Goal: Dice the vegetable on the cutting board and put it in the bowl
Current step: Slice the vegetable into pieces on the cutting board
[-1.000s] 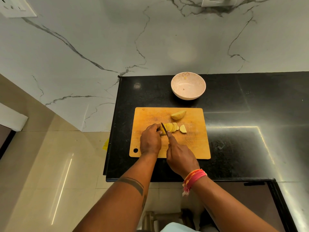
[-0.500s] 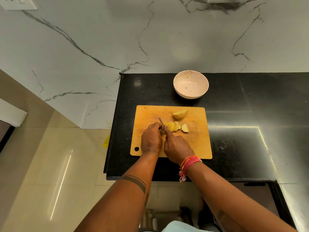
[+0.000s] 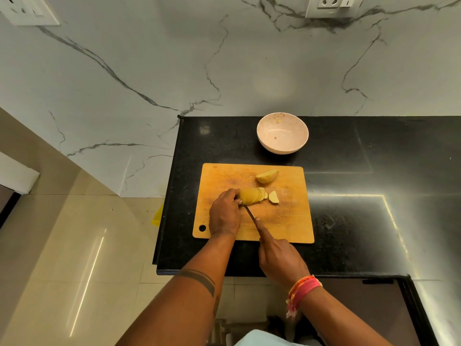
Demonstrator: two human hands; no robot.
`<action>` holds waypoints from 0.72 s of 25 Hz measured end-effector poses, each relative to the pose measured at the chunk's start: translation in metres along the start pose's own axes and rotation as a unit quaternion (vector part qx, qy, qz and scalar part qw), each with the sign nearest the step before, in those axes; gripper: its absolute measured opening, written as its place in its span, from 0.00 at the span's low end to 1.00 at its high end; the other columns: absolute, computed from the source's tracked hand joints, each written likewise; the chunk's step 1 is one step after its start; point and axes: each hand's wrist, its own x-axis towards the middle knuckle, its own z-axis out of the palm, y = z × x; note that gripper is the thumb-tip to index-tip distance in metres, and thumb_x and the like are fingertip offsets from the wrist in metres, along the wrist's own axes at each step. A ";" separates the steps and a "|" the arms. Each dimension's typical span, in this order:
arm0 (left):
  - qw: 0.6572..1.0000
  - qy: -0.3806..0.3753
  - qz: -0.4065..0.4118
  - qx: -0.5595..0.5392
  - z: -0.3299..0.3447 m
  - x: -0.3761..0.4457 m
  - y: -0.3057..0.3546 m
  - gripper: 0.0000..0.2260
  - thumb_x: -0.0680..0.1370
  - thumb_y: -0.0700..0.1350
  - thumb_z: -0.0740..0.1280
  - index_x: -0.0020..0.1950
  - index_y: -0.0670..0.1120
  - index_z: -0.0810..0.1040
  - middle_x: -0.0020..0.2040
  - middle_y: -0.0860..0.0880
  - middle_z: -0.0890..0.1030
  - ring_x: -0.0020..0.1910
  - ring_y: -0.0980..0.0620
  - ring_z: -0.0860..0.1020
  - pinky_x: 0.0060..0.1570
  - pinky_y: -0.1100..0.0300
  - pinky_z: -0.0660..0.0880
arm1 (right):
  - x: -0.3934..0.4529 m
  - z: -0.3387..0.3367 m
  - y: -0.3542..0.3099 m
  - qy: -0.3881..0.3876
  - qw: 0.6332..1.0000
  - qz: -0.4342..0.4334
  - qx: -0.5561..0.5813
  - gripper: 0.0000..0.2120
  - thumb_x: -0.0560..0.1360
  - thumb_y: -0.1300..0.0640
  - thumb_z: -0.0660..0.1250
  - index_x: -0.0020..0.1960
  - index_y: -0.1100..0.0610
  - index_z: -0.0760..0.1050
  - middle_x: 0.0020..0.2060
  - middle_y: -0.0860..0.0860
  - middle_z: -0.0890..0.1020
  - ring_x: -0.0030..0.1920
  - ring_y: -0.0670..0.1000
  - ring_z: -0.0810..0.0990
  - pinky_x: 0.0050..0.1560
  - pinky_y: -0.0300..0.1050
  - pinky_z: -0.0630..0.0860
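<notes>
A wooden cutting board (image 3: pixel 287 221) lies on the black counter. A yellow potato half (image 3: pixel 249 196), cut into slices that still lean together, sits at the board's middle, and my left hand (image 3: pixel 224 214) holds its left end. One loose end piece (image 3: pixel 273 197) lies just right of the slices. Another uncut potato half (image 3: pixel 267 176) rests near the board's far edge. My right hand (image 3: pixel 280 260) grips a knife (image 3: pixel 250 214), index finger along the blade, the tip just below the slices. A pale empty bowl (image 3: pixel 282 133) stands behind the board.
The black counter (image 3: pixel 374 196) ends at its left edge close to the board, with a tiled floor (image 3: pixel 74 245) below. A marble wall (image 3: pixel 149 71) rises behind, carrying a socket plate (image 3: pixel 331 5) top right and a switch plate (image 3: pixel 27 11) top left.
My right hand has drawn the knife back toward me, out of the slices. The left hand stays on the potato half. The camera tilted a little.
</notes>
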 end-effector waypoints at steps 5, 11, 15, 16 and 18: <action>1.000 0.007 0.007 -0.003 0.000 0.001 -0.005 0.13 0.82 0.42 0.67 0.66 0.50 0.80 0.62 0.51 0.82 0.61 0.51 0.79 0.62 0.57 0.75 | 0.003 -0.007 -0.014 0.039 0.998 -0.013 0.046 0.31 0.84 0.54 0.54 0.82 0.43 0.45 0.29 0.49 0.77 0.27 0.50 0.75 0.28 0.50 0.71; 1.000 0.001 0.016 -0.015 0.002 0.002 -0.011 0.13 0.82 0.43 0.67 0.65 0.50 0.81 0.60 0.52 0.82 0.59 0.52 0.79 0.58 0.57 0.76 | 0.032 -0.008 -0.031 0.031 0.999 -0.013 0.028 0.31 0.83 0.55 0.53 0.83 0.47 0.46 0.34 0.52 0.79 0.30 0.51 0.75 0.30 0.50 0.71; 1.000 0.004 0.025 -0.007 0.003 0.004 -0.013 0.12 0.82 0.43 0.66 0.65 0.50 0.81 0.59 0.51 0.83 0.58 0.51 0.80 0.56 0.58 0.75 | 0.039 -0.007 -0.031 0.018 1.000 -0.017 0.019 0.31 0.83 0.55 0.53 0.83 0.48 0.45 0.35 0.54 0.80 0.31 0.52 0.75 0.31 0.50 0.70; 1.000 0.004 0.028 -0.003 0.002 0.005 -0.014 0.12 0.82 0.44 0.66 0.65 0.49 0.81 0.59 0.51 0.83 0.58 0.51 0.80 0.56 0.58 0.75 | 0.044 -0.007 -0.032 0.014 0.999 -0.022 0.020 0.31 0.83 0.56 0.53 0.83 0.49 0.46 0.35 0.54 0.79 0.31 0.52 0.75 0.31 0.50 0.69; 0.999 0.007 0.040 -0.001 0.003 0.005 -0.016 0.11 0.82 0.44 0.65 0.64 0.49 0.81 0.58 0.50 0.83 0.56 0.50 0.80 0.54 0.58 0.75 | 0.055 -0.007 -0.034 0.008 0.999 -0.027 0.020 0.31 0.83 0.56 0.53 0.83 0.49 0.47 0.33 0.54 0.78 0.30 0.52 0.74 0.29 0.49 0.65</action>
